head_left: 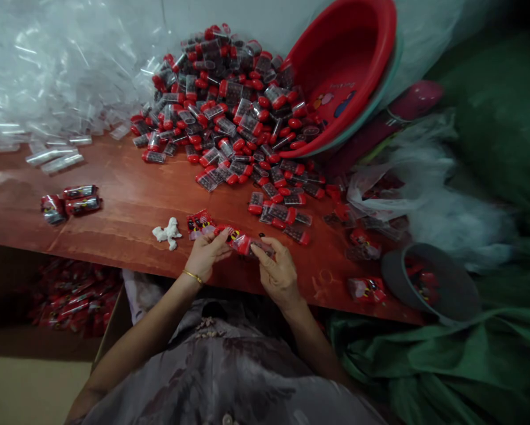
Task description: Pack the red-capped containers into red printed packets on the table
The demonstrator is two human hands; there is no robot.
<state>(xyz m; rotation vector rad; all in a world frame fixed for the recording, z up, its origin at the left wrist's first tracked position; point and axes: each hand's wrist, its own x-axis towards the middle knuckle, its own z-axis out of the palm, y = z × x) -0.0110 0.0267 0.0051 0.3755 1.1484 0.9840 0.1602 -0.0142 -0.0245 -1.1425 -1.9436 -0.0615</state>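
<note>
Near the table's front edge, my left hand pinches a small red printed packet. My right hand is closed around a clear plastic container with a red cap, its end meeting the packet. Whether the container is partly inside the packet, I cannot tell. Just behind my left hand lies a red printed wrapper, and left of it a crumpled white lump. A large pile of red-capped clear containers spreads behind my hands.
A red basin leans on its side at the pile's right. Clear plastic tubes heap at left, with filled packets in front. A grey bowl stands right. Below the table, a box holds red packets.
</note>
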